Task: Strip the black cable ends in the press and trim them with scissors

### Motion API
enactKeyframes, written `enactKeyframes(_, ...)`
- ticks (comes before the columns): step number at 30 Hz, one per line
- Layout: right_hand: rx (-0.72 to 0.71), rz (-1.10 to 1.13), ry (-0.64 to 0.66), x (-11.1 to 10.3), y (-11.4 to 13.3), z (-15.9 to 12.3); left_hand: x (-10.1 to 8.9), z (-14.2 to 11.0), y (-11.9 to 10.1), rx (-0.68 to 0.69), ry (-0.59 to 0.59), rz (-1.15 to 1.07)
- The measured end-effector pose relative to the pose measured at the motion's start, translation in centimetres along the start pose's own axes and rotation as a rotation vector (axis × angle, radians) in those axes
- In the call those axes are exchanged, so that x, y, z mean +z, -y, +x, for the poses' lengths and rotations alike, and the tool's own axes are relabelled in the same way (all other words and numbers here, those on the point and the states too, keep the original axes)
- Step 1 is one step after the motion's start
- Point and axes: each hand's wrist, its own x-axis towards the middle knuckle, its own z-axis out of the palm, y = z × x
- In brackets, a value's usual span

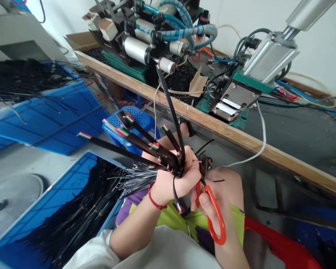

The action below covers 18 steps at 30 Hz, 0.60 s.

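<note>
My left hand (pixel 176 178) is closed round a bundle of black flat cables (pixel 145 144) whose stripped ends show red, white and green wires and fan out up and to the left. A red string bracelet circles that wrist. My right hand (pixel 212 194) grips red-handled scissors (pixel 212 216), thumb through a loop, with the blades pointing up beside the left fist. Both hands are held above my lap, in front of the wooden bench edge (pixel 240 136).
A machine with pneumatic cylinders and blue hoses (pixel 162 37) sits on the bench. A blue crate of black cables (pixel 72 209) stands at lower left, a small blue basket (pixel 140 117) behind the hands, more blue crates (pixel 44 112) at left. A red stool edge (pixel 282 246) shows at lower right.
</note>
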Motion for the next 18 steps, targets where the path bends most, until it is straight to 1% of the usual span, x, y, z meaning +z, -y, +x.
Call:
enactKeyframes(4,-0.002,-0.047,-0.027,-0.3,-0.3,0.0,0.0,0.0,0.0,0.004,0.013,0.010)
enactKeyframes(8,-0.015,-0.077,-0.027,-0.4,-0.7,-0.1,0.1,-0.1,0.1,-0.017,0.018,0.022)
enactKeyframes(13,-0.021,-0.053,-0.032,-0.5,-1.3,-0.3,0.1,-0.1,0.1,-0.016,0.010,0.059)
enactKeyframes(18,0.017,-0.068,-0.039,-0.6,-1.2,-0.4,0.1,0.1,-0.2,-0.036,0.018,0.039)
